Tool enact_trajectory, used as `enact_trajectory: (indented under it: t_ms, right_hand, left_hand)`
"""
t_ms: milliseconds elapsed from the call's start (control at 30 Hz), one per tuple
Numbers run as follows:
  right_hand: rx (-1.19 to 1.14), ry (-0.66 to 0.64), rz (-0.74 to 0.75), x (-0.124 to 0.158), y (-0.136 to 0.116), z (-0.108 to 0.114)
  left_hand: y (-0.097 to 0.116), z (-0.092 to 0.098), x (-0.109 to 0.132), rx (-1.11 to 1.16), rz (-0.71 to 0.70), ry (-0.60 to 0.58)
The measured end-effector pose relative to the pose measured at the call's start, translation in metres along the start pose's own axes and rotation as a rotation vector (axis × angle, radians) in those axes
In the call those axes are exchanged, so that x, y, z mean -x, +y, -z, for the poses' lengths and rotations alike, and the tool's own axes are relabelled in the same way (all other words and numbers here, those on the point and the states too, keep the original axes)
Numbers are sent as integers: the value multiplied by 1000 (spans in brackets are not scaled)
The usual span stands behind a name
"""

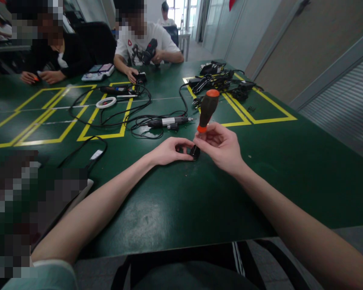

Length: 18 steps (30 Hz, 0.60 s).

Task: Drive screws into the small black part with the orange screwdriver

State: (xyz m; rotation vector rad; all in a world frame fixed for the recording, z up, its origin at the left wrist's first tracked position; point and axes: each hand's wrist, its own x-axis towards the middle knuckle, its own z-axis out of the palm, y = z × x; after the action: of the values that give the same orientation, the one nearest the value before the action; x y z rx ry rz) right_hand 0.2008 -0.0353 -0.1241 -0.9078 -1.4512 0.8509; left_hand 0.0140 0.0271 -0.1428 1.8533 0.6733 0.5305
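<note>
My right hand is closed round the lower end of a screwdriver, which stands nearly upright with its dark handle and orange cap on top. Its tip points down at a small black part on the green table; whether the two touch is hidden by my fingers. The thumb and fingers of my left hand pinch that black part from the left side. I cannot make out what kind of part it is.
Beyond my hands lie a corded pen-like power tool, a white ring and a heap of black adapters and cables. Yellow tape marks boxes on the table. Across it, one person holds a black drill; another sits left.
</note>
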Motion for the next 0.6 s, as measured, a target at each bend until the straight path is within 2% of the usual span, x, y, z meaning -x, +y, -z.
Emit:
enact_trajectory:
  t_ms: [100, 233, 467, 600]
  right_hand:
    - [22, -8, 11, -1, 0, 1]
    - [44, 5, 107, -2, 3, 1]
    - [138, 28, 116, -3, 5, 4]
    - [192, 18, 117, -4, 5, 6]
  left_hand:
    - [0, 0, -1, -22, -8, -24]
    - [-6, -1, -3, -13, -35, -4]
    - [-16, -4, -6, 240, -20, 150]
    - [-14, -4, -4, 284, 1, 222]
